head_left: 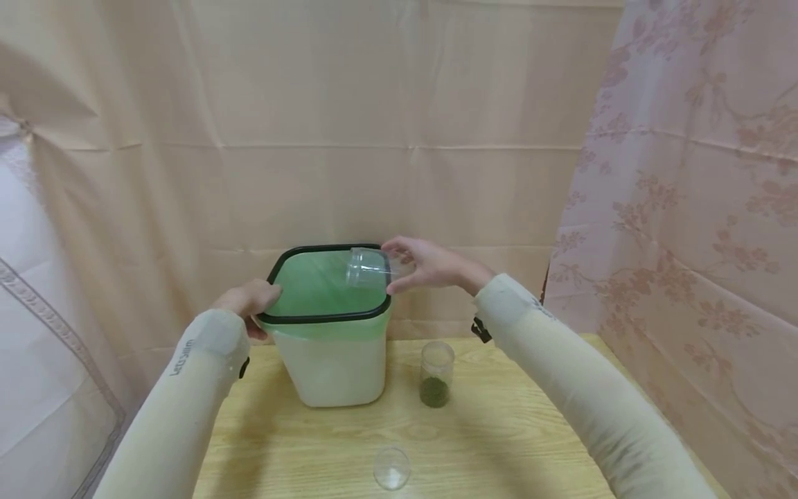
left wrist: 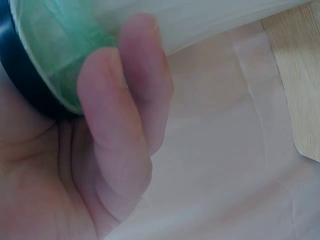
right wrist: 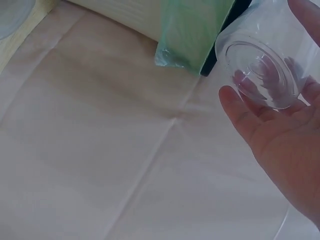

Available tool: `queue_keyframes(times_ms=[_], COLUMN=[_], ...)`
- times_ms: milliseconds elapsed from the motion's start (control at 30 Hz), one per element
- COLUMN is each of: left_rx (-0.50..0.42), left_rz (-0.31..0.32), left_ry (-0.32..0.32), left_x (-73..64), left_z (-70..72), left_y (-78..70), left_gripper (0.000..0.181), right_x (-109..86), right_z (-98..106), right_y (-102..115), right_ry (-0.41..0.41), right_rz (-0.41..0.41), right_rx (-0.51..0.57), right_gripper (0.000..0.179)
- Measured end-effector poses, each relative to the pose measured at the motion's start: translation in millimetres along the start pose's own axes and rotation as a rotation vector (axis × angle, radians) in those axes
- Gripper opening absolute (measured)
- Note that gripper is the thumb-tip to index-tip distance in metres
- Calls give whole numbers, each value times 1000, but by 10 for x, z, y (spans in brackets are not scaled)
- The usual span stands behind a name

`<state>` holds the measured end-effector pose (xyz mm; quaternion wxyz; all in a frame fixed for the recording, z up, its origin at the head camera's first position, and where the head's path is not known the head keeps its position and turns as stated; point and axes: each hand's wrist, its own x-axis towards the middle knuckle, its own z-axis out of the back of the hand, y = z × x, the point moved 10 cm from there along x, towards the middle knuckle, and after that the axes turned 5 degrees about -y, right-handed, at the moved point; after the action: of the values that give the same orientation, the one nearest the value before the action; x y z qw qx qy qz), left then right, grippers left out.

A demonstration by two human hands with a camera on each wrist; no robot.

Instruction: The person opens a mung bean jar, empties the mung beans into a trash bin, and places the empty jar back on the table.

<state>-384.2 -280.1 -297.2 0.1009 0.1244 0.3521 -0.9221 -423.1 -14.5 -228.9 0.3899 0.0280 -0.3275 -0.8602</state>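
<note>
A white trash bin (head_left: 333, 367) with a green bag liner (head_left: 318, 284) and a black rim (head_left: 324, 319) stands on the table. My left hand (head_left: 249, 299) grips the rim at its left side, the thumb on top and the fingers curled below on the outside, as the left wrist view shows. In my right hand (head_left: 427, 263) is a clear plastic jar (head_left: 368, 267), lying on its side with its mouth over the bin's opening. The right wrist view shows the jar's round bottom (right wrist: 260, 72) between thumb and fingers; no contents show in it.
Right of the bin, a second clear jar (head_left: 434, 360) stands upright with dark green bits (head_left: 433, 392) at its bottom. A round clear lid (head_left: 392, 468) lies near the front of the wooden table (head_left: 499, 443). Beige curtain (head_left: 312, 138) hangs close behind, floral curtain (head_left: 704, 208) at right.
</note>
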Motion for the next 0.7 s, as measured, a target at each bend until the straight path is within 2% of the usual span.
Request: queue_keyframes(times_ms=[367, 700], left_rx=[5, 1], left_rz=[10, 23], left_ry=[-16, -17], left_x=[43, 44], left_z=[19, 24], left_y=[-20, -18], left_gripper=[44, 51], right_x=[-85, -148], right_z=[40, 51], right_y=[-94, -165], right_ry=[-71, -126], right_rz=[-8, -2], right_rx=[38, 64], right_gripper=[86, 88])
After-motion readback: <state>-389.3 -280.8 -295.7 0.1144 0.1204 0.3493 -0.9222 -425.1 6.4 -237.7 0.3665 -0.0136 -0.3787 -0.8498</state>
